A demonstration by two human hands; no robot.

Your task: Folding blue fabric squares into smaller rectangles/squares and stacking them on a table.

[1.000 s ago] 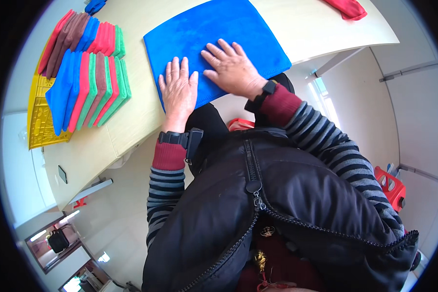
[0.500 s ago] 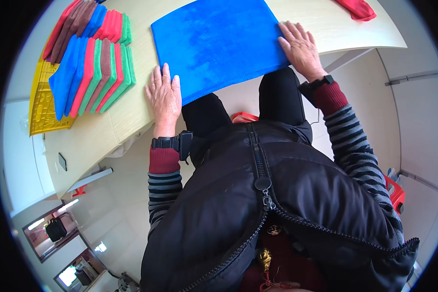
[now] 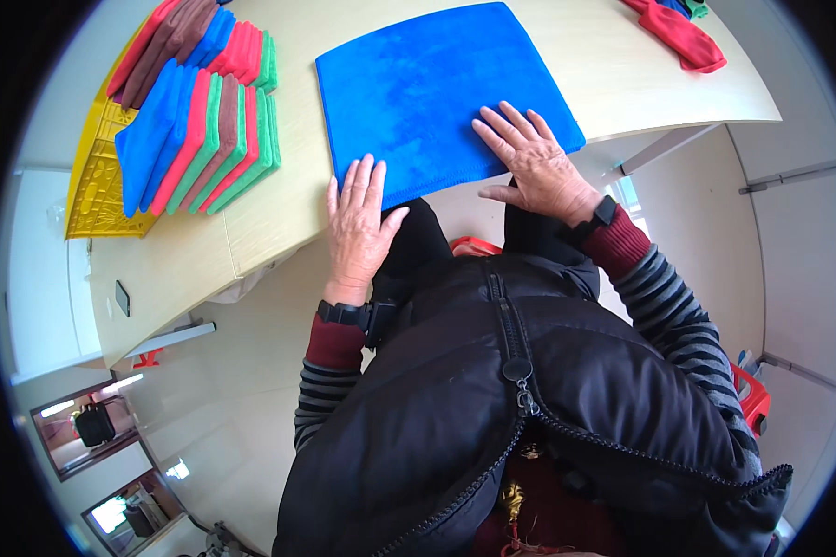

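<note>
A blue towel [image 3: 427, 102] lies spread flat on the pale table, its hemmed near edge along the table's front. My left hand [image 3: 358, 227] rests with its fingertips on the towel's near left corner, fingers stretched out. On the near right part of the towel lie the fingers of my right hand [image 3: 534, 162], spread, with the thumb off the near edge. Neither hand grips anything.
At the left, folded towels [image 3: 204, 139] in blue, red, green and brown stand in two rows in a yellow plastic basket [image 3: 102, 200]. A dark flat object [image 3: 122, 298] lies near the table's left end. Crumpled red cloth [image 3: 683, 37] is at the far right.
My right hand has moved left and nearer, from the towel's right edge onto its near part. My left hand remains at the near left corner. The whole view has shifted slightly.
</note>
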